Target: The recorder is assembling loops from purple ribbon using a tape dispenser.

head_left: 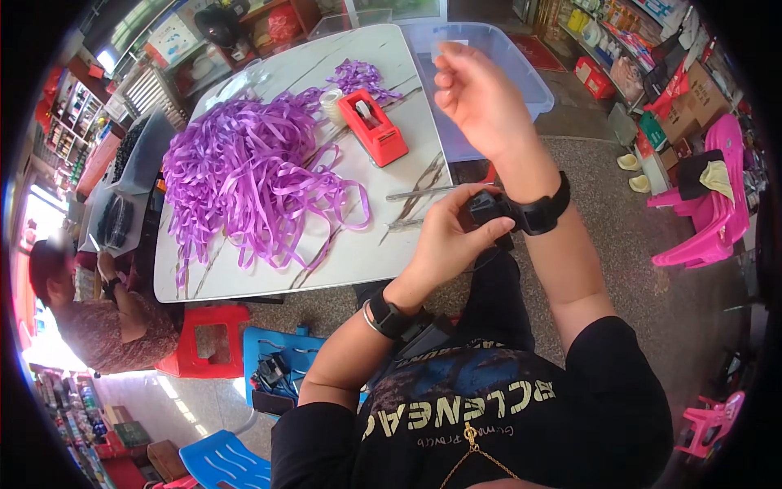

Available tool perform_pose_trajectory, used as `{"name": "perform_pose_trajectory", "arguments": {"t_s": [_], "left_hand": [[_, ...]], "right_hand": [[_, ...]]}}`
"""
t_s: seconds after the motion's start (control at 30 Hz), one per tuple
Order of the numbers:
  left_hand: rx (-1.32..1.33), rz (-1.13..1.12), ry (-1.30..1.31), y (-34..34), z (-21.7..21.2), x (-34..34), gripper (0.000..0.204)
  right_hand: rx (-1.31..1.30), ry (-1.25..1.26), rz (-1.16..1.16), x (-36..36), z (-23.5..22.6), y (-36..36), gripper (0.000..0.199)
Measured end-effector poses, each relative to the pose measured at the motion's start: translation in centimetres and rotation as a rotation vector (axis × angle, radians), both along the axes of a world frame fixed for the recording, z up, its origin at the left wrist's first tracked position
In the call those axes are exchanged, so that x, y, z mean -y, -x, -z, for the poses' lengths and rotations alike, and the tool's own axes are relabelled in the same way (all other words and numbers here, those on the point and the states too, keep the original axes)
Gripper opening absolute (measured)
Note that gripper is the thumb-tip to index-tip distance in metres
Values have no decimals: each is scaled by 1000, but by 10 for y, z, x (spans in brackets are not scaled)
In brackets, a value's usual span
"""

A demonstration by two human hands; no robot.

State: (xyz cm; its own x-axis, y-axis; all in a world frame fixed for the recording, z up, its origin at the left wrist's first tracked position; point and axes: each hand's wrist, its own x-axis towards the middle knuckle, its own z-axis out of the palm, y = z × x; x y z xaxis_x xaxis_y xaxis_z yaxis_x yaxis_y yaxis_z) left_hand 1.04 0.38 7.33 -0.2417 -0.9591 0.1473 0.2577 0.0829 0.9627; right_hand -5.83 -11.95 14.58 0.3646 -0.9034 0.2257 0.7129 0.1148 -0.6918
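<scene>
Black box-shaped device (487, 209) sits at right wrist, beside black strap (544, 213); left hand (444, 238) clamps it between thumb and fingers; right hand (481, 102) is raised, fingers loosely curled; purple ribbons (244, 163) lie heaped on desk (375, 261), left.

Through the camera I see free tabletop (418, 137) right of the red tape dispenser (376, 134); purple ribbons (244, 179) obstruct its left, one thin rod (413, 195) its near side.
</scene>
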Motion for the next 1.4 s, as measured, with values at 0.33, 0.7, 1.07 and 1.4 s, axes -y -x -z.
{"name": "perform_pose_trajectory", "arguments": {"t_s": [0.33, 0.7, 1.07, 1.4], "left_hand": [[0, -84, 7, 3, 5, 5, 34], [5, -30, -41, 1, 21, 4, 35], [-228, 130, -105, 7, 38, 1, 42], [-46, 160, -117, -4, 45, -8, 49]], "right_hand": [[-604, 410, 288, -4, 24, 2, 22], [-992, 1110, 869, -9, 30, 8, 15], [-831, 865, 213, -38, 38, -3, 12], [-890, 687, 220, -33, 51, 11, 13]]}}
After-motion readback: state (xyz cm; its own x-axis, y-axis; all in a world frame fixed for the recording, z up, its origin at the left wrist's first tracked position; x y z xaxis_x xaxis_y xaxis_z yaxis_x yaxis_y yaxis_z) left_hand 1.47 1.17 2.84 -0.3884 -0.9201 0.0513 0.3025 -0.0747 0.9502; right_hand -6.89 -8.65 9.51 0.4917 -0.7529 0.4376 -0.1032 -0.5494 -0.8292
